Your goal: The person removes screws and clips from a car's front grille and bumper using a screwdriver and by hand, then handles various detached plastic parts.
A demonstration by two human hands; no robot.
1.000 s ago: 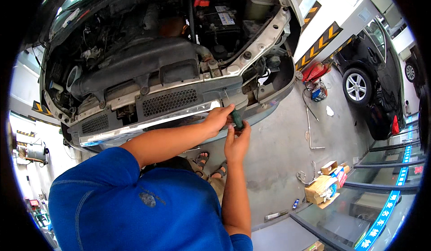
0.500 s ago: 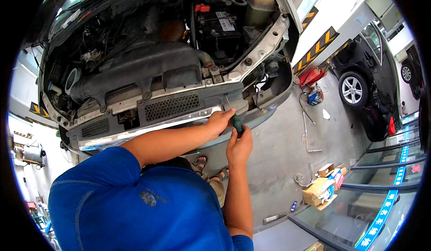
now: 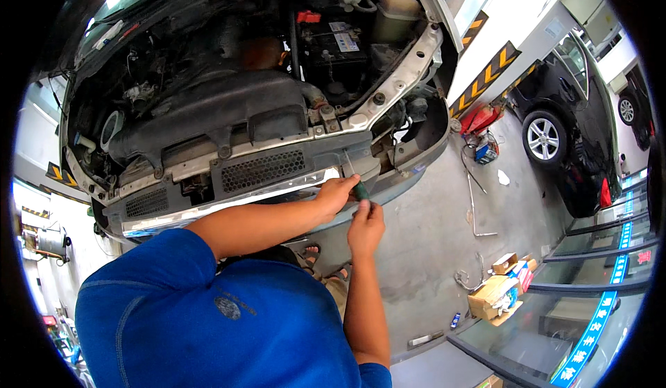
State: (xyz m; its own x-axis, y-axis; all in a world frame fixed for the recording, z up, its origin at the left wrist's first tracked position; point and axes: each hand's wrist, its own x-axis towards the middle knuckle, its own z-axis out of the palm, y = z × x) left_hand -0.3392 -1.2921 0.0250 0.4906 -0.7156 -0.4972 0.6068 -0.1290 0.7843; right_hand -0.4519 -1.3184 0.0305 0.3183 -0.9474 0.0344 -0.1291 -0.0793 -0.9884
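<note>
A screwdriver (image 3: 361, 191) with a dark green handle slants up from my hands, its thin metal shaft reaching the right end of the dark grille panel (image 3: 320, 153) at the car's front. My left hand (image 3: 337, 195) is closed about the front of the handle, near the shaft. Below it, my right hand (image 3: 365, 227) pinches the handle's rear end with bent fingers. The tip meets the panel close to the headlight opening; whether it sits in a screw cannot be made out. A shiny chrome strip (image 3: 229, 199) runs along the panel's lower edge, partly behind my left forearm.
The open engine bay holds a black plastic cover (image 3: 208, 110), a battery (image 3: 336, 45) and a fluid reservoir (image 3: 397, 15). Rightward on the floor are a red jack (image 3: 479, 119), a bent metal bar (image 3: 473, 211) and cardboard boxes (image 3: 491, 298). A black car (image 3: 565, 117) stands beyond.
Both hands and the screwdriver have shifted slightly left in the picture. My right hand's fingers are more curled around the handle's end, and less of the handle shows.
</note>
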